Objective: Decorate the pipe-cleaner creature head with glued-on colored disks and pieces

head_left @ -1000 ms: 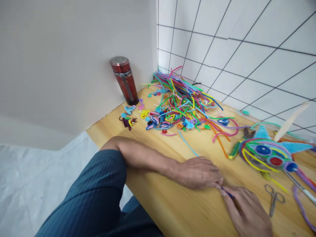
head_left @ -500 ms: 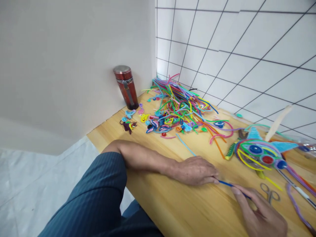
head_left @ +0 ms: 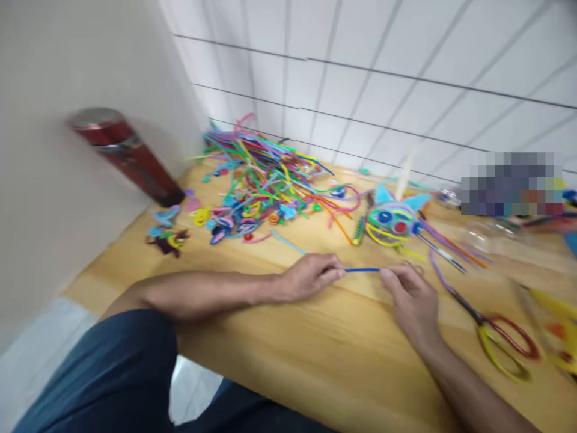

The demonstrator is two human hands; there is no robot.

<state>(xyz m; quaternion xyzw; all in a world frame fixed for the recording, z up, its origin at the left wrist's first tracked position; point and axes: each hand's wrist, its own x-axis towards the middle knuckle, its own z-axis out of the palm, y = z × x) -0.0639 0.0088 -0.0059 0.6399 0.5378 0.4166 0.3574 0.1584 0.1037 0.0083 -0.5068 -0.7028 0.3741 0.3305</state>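
A short blue pipe cleaner (head_left: pixel 362 270) stretches level between my two hands, above the wooden table. My left hand (head_left: pixel 311 276) pinches its left end with closed fingers. At the other end, my right hand (head_left: pixel 412 294) has thumb and fingers closed on it. Behind my right hand lie small scissors (head_left: pixel 415 268), mostly hidden by it. A decorated face (head_left: pixel 388 224) with light blue ears, a blue eye, a red button and yellow loops sits beyond my hands. A light blue pipe cleaner (head_left: pixel 288 242) lies just behind my left hand.
A tangled heap of colourful pipe cleaners (head_left: pixel 270 171) lies by the tiled wall. The red flask (head_left: pixel 135 159) stands at the left. Large red and yellow scissors (head_left: pixel 505 346) lie right on the table (head_left: pixel 315 355). Clear round pieces (head_left: pixel 478 236) are at the back right.
The view has swung to the right, bringing large scissors into sight. My hands still hold the blue pipe cleaner, which is now nearly level; more of it shows between them.
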